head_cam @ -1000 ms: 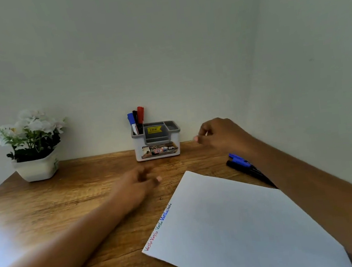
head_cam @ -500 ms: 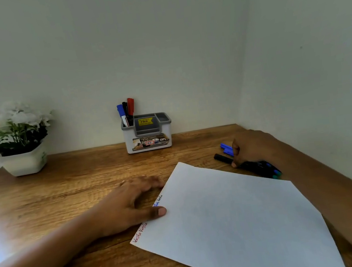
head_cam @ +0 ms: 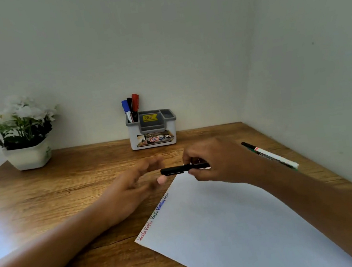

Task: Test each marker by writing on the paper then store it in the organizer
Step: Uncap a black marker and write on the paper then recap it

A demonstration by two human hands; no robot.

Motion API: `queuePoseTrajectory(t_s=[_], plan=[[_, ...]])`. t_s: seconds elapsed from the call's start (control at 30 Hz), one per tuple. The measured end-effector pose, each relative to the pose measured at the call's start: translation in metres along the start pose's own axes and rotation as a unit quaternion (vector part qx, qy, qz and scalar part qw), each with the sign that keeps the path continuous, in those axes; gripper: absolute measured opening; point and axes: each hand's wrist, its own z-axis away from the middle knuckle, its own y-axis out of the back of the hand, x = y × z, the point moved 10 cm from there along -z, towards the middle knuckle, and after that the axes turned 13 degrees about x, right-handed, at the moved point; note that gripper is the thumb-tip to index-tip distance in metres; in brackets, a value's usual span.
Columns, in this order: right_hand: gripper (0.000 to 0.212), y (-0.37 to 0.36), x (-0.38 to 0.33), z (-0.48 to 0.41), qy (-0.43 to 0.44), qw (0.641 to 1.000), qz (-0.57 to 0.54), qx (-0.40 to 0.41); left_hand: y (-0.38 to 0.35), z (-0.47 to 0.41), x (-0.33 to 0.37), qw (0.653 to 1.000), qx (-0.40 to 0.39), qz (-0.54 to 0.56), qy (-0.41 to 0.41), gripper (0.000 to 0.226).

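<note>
— Counting the markers, how many do you get?

— Three stand in the left compartment of the organizer [head_cam: 153, 136]: a blue marker [head_cam: 125, 107], a black-capped marker [head_cam: 130, 104] and a red marker [head_cam: 135, 100]. One black marker [head_cam: 175, 170] is in the right hand [head_cam: 216, 161], held level over the far corner of the paper [head_cam: 238, 226]. One white-barrelled marker [head_cam: 272, 156] lies on the bench [head_cam: 66, 192] at the right, near the wall. A green edge under it may be another marker; I cannot tell.

— And the rest?

— One sheet of paper with one row of written words [head_cam: 156, 212] along its left edge, one organizer by the far wall, and one flower pot [head_cam: 28, 156] far left.

— The hands?

— The right hand's fingers curl round the black marker's barrel. The left hand [head_cam: 133, 188] is blurred, its fingers loosely spread and holding nothing, just beside the marker's cap end.

— What differs from half a second ago?

— Then the right hand lay on the markers at the right of the bench; now it is raised with the black one. The left hand was pressed flat on the paper's left edge; now it is off the paper.
</note>
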Motion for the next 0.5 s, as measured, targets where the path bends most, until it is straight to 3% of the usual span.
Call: queuePoseTrajectory(t_s=[0.27,0.5], plan=[[0.011,0.013,-0.027,-0.001,0.085,0.994,-0.004,0.074,0.015,-0.001,0.018,0.995,0.097,0.008,-0.028,0.015],[0.013,0.011,-0.020,-0.003,0.056,0.996,-0.031,0.058,0.025,-0.005,0.019,0.989,0.136,-0.018,-0.064,0.019]])
